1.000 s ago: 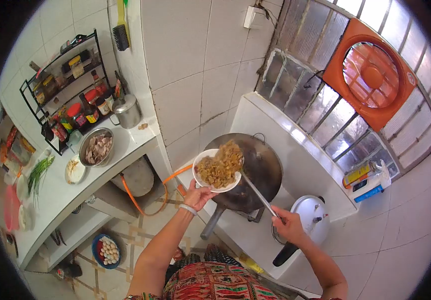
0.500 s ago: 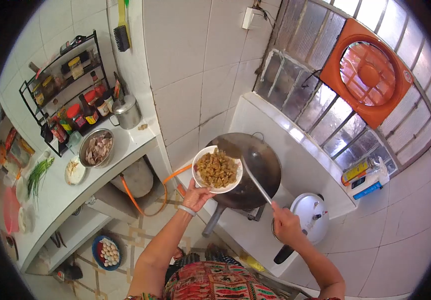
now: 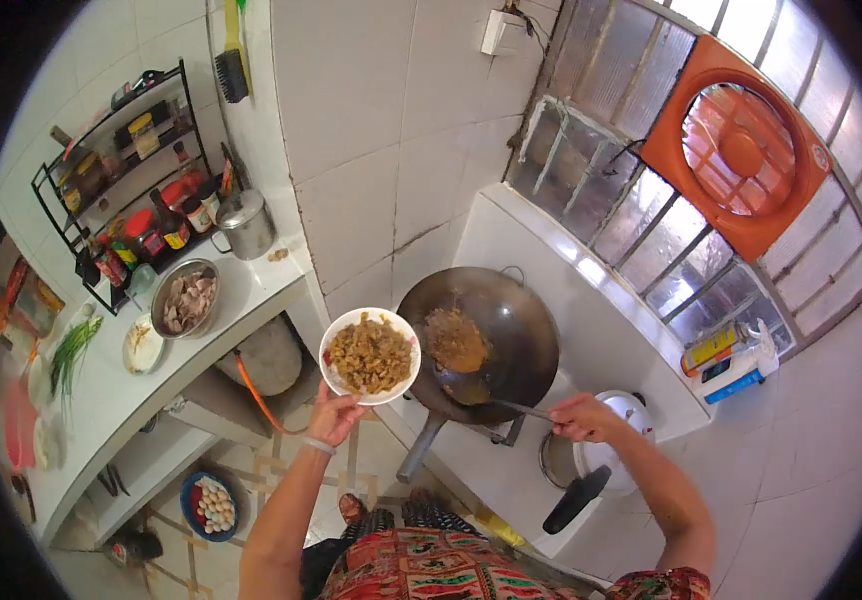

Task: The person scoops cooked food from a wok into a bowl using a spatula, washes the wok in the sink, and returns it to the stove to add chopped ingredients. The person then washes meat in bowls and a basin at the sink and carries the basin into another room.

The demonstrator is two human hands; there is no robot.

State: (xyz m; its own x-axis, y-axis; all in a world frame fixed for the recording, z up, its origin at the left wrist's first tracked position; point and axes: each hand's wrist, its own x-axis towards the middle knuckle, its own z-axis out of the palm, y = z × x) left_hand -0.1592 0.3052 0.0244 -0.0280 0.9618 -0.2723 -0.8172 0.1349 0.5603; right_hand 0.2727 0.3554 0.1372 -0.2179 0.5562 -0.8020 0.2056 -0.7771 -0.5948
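At the left of the wok (image 3: pixel 526 340), my left fingers (image 3: pixel 348 400) clasp the filled bowl (image 3: pixel 379 400). Right fingers (image 3: pixel 564 417) grip the utensil (image 3: pixel 519 407), shaft slanting left into wok.

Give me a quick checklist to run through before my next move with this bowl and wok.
1. Left hand gripping the bowl: ok, it holds the near edge.
2. Food contained in the bowl: ok, it sits within the rim.
3. Right hand on the utensil: ok, it grips the handle, with the far end down in the wok.
4. Wok scraped clean: not ok, brown residue lies inside.
5. Flame under the wok: cannot tell, the underside is hidden.
6. Right forearm off the lidded pot: cannot tell, they overlap in this view.
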